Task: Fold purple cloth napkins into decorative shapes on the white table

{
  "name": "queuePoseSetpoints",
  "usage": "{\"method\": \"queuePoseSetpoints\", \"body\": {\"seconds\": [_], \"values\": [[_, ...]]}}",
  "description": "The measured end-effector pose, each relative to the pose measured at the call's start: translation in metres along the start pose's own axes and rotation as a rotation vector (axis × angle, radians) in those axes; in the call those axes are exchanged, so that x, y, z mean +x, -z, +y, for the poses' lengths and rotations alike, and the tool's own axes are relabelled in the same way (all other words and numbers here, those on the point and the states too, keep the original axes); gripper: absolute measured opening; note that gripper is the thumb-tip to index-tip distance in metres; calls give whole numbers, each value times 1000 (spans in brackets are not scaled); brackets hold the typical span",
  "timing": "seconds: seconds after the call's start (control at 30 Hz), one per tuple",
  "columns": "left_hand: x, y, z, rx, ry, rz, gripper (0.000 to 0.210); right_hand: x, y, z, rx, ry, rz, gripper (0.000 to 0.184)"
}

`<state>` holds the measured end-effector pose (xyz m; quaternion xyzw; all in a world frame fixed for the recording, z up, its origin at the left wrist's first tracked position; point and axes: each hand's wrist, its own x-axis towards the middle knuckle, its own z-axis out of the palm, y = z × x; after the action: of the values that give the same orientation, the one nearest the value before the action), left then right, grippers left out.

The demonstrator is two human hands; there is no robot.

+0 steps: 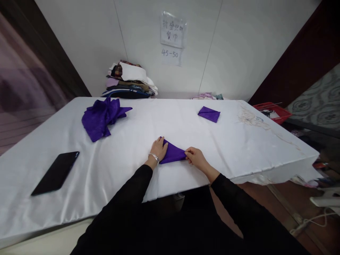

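A purple cloth napkin (pixel 173 153), folded to a tapering shape, lies on the white tablecloth in front of me. Across its left end rests my left hand (pixel 159 148), flat with the fingers stretched out, wearing a silver bracelet (pixel 154 158) at the wrist. My right hand (pixel 195 156) pinches the napkin's narrow right corner between thumb and fingers. Farther back on the right is a small purple napkin folded into a flat packet (pixel 209 114). A loose heap of purple napkins (pixel 102 118) sits at the back left.
A dark phone or tablet (pixel 55 173) lies on the left of the white-covered table (pixel 127 148). Stacked clothes (pixel 130 79) stand against the wall behind it. A red basket (pixel 276 113) is beyond the right edge. Paper signs (pixel 173 30) hang on the wall.
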<state>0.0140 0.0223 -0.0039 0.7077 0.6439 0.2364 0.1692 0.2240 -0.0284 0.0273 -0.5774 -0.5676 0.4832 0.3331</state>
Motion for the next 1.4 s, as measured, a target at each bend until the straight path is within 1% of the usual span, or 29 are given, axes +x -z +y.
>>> {"method": "queuePoseSetpoints", "body": {"seconds": [0.2,0.27,0.33,0.53,0.7,0.8,0.93,1.07,1.2,1.3,1.4], "values": [[-3,-1,0,24,-25,12,54,3,10,10,-382,215,75,13],[-4,-1,0,33,-27,13,54,2,11,12,-459,262,93,14],[-5,0,1,41,-31,10,53,2,11,13,-477,259,90,14],[-4,-1,-1,58,-47,9,51,2,10,17,-483,184,94,12],[-2,-3,-4,54,-49,27,47,-1,7,20,-583,144,129,14],[1,-3,-9,11,-43,50,44,-3,8,19,-646,134,144,8],[11,3,-19,-50,-98,61,40,-4,11,17,-642,140,112,6],[22,17,-26,-48,-174,12,39,-4,12,16,-627,124,93,9],[29,29,-27,-18,-214,-59,38,-3,15,17,-631,137,77,11],[27,36,-27,8,-237,-111,35,0,22,17,-638,172,20,11],[15,44,-30,18,-260,-154,27,5,31,15,-640,193,-67,11]]}}
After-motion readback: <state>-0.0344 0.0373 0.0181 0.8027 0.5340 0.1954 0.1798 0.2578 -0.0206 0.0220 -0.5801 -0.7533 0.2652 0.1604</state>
